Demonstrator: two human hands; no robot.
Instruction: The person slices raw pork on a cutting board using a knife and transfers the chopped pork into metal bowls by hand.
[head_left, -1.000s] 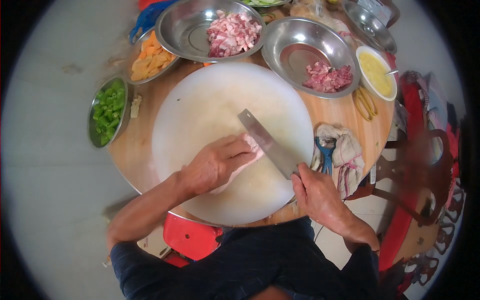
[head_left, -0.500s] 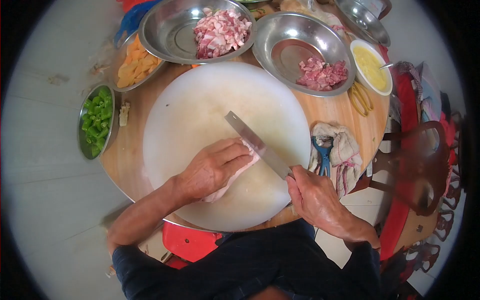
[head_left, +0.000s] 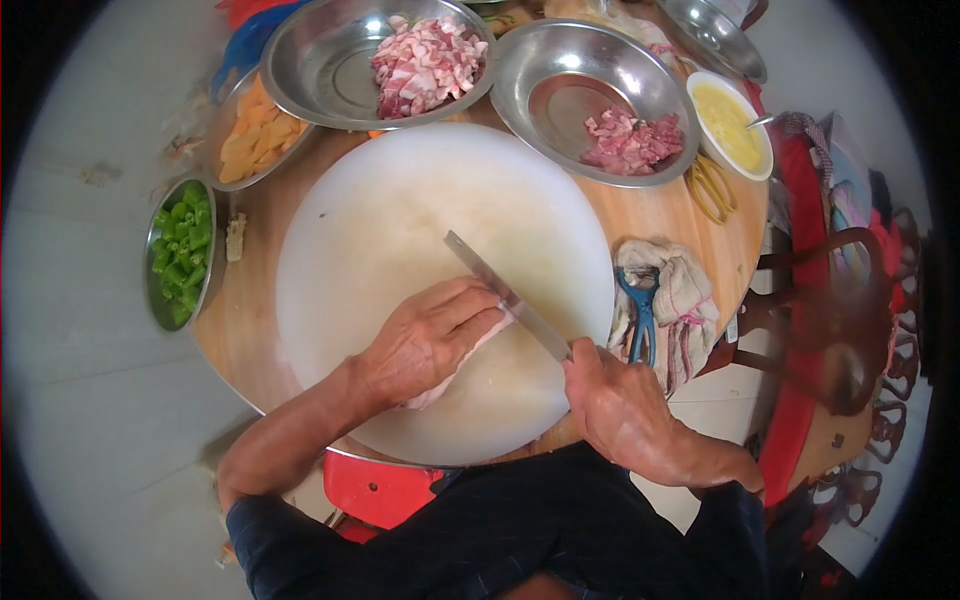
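A round, light-brown wooden table (head_left: 235, 340) bears everything here, and the largest thing on it is a thick, round, white plastic chopping board (head_left: 380, 220). Beyond the board's far edge, slightly left, is a wide, oval stainless steel bowl (head_left: 325, 65) of chopped pink-and-white meat; a second oval steel bowl (head_left: 535, 120), just right of it, holds a smaller heap of redder pieces. A red plastic stool (head_left: 375, 490) shows below the board's near edge. To the board's far left sits a smaller steel bowl (head_left: 290, 152) of orange slices, and left of the board a metal bowl (head_left: 208, 250) of cut green peppers. A white oval bowl (head_left: 762, 168) of yellow liquid, a spoon in it, lies off to the far right. Right of the board is a crumpled, off-white cloth (head_left: 690, 290) with reddish stripes. Over the board, the left hand (head_left: 425, 335) is curled, its fingers close together, pressing down a pale pink strip of meat (head_left: 470, 362). Near the board's right edge, the right hand (head_left: 625, 410) is closed around the handle of a broad-bladed metal knife (head_left: 525, 320), whose blade slants across the meat's far end, beside the left fingertips. A blue-handled peeler (head_left: 642, 315) rests on the cloth, right of the board.
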